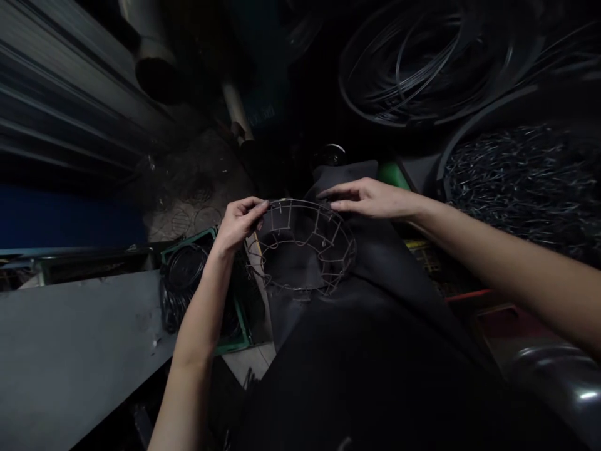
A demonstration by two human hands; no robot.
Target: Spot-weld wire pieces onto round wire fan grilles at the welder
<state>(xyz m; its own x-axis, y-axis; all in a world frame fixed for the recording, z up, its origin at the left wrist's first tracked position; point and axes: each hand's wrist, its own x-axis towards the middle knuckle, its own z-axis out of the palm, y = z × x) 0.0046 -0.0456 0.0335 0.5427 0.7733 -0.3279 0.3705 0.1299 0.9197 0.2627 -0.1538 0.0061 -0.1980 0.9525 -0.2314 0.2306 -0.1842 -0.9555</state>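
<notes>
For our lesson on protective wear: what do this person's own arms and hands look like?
Both forearms are bare, with no sleeves in view. The left hand and the right hand wear no gloves, and no watch, ring or bracelet shows, though the light is dim.

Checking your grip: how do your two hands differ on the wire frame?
Left hand curls, fingertips pinching the wire frame at its left rim; right hand lies with fingers nearly straight over the right rim. Left hand reaches up from below; right hand enters from the right. Both touch the top rim.
</notes>
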